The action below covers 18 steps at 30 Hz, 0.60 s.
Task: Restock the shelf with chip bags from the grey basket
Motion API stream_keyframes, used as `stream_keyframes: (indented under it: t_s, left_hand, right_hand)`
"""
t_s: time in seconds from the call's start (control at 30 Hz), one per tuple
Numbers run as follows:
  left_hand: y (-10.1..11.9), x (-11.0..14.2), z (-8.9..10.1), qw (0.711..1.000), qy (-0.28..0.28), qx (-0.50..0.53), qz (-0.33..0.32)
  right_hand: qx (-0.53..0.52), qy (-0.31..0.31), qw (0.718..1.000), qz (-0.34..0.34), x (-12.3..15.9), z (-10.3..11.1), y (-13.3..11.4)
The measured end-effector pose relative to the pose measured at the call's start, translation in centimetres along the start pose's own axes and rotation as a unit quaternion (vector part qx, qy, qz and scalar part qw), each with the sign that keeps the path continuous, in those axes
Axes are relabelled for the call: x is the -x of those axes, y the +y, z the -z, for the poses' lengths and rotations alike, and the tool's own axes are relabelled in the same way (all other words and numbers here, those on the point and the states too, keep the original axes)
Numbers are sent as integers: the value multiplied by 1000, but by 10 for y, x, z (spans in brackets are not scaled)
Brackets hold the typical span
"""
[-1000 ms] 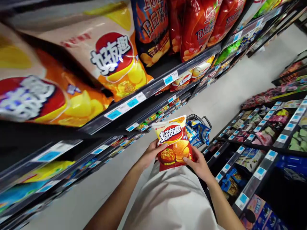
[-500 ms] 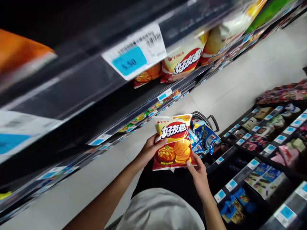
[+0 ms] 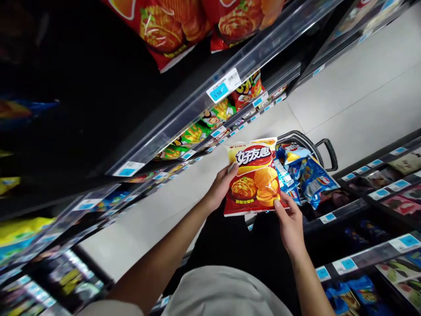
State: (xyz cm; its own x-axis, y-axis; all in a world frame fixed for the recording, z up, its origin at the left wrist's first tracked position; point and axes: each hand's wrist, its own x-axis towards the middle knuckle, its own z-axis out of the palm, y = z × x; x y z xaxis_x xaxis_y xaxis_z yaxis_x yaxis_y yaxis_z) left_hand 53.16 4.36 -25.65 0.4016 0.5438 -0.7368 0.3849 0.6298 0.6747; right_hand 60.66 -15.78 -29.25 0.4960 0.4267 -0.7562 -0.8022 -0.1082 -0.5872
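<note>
Now, from the head camera, a strip of pale floor tiles runs slantwise between two banks of shelving, widening toward the upper right. On the left, a shelf rail with white-and-blue price labels cuts diagonally across the view; lower rails come near the left hand as seen, though the depth between them cannot be judged. On the right, a second bank of shelves comes close beside the right hand in the picture, leaving a narrower margin on that side. Beyond the hands, a dark basket with a loop handle stands out on the floor side, holding blue snack bags.

The chip bag is held between both hands, above the person's dark-clad legs, its upper right corner overlapping the basket in view. The left hand is partly closed on its left edge, thumb across the front; the right hand pinches the lower right corner, thumb in front, fingers curled beside and behind. It faces the camera nearly upright, slightly tilted, full and glossy: cream-yellow at the top, deep red below, with white characters on a red oval, printed ridged chips, a bowl of food and yellow lettering.
</note>
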Motion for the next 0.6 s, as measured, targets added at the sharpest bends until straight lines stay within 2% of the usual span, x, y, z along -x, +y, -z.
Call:
stream_keyframes:
  t_s: [0.2,0.4,0.5,0.6]
  left_hand:
    - [0,2,2,999,25,0,38]
    - [2,2,5,997,24,17,77]
    - [0,0,8,998,23,4,58]
    - [2,1,11,998,25,-59,-2]
  right_hand:
    - [-25,-9,999,-29,-1,3,9]
    - [-9,-24,999,-24,-5,0,9]
    - [3,-23,1000,-21,-6,-2,8]
    - [18,-35,999,-33,-7,1,4]
